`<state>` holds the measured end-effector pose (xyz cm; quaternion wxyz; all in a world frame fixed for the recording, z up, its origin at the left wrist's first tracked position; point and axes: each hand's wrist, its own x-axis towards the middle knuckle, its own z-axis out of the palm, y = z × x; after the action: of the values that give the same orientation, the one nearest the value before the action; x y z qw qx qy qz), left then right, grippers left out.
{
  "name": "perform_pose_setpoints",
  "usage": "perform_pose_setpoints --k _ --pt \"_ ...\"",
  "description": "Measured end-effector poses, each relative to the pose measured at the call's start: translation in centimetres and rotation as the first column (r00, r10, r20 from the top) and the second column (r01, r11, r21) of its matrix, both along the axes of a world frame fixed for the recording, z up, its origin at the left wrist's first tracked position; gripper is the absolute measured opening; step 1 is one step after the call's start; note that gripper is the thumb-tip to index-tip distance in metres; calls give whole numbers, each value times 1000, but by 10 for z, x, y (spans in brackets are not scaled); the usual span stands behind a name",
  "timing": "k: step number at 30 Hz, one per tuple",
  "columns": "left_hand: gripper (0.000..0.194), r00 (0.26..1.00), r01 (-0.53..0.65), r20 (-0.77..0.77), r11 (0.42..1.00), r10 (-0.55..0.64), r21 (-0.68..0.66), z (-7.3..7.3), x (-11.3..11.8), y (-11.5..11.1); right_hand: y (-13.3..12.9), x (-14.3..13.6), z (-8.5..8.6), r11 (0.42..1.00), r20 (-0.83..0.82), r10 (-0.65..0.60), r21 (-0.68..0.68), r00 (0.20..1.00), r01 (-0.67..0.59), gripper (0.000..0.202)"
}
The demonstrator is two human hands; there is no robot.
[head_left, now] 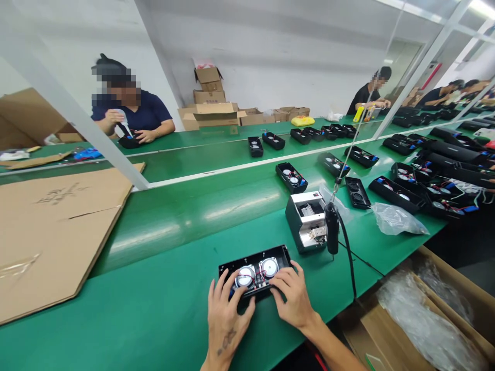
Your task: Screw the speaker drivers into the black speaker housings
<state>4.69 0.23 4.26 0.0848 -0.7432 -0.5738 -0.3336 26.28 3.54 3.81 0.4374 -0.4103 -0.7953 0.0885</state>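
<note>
An open black speaker housing (253,258) lies on the green bench in front of me. Two silver round speaker drivers (269,267) sit inside it, with red and dark wires between them. My left hand (229,315) grips the housing's near left side, fingers reaching over the rim and thumb at the front. At the near right side, my right hand (293,298) holds the housing with bent fingers over its edge. The fingers partly hide the near wall and left end.
Behind the housing stands a screw feeder (307,221), with an electric screwdriver (332,229) hanging beside it. Flat cardboard (58,226) covers the left bench. Several speaker housings (292,178) lie farther back and right. A box with plastic bags (425,319) stands lower right. Co-workers (131,116) sit opposite.
</note>
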Motion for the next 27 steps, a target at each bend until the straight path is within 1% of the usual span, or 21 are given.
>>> perform_pose_setpoints --k 6,10,13,19,27 --pt "6 996 -71 63 996 67 61 -2 10 -2 -2 -11 -4 994 -37 -95 42 995 96 27" --pt "4 996 -57 76 992 48 114 -5 11 -2 -5 -20 -8 985 -67 -152 76 986 157 23" --pt "4 997 -33 79 992 24 122 -7 9 -2 -5 -22 -10 985 -69 -153 71 986 158 22" --pt "4 999 1 51 995 -6 98 -8 2 -1 -5 -16 -9 993 -61 -105 47 993 108 21" --pt "4 997 -50 72 993 42 109 -11 8 -1 -5 -20 -15 988 -52 -143 51 988 146 23"
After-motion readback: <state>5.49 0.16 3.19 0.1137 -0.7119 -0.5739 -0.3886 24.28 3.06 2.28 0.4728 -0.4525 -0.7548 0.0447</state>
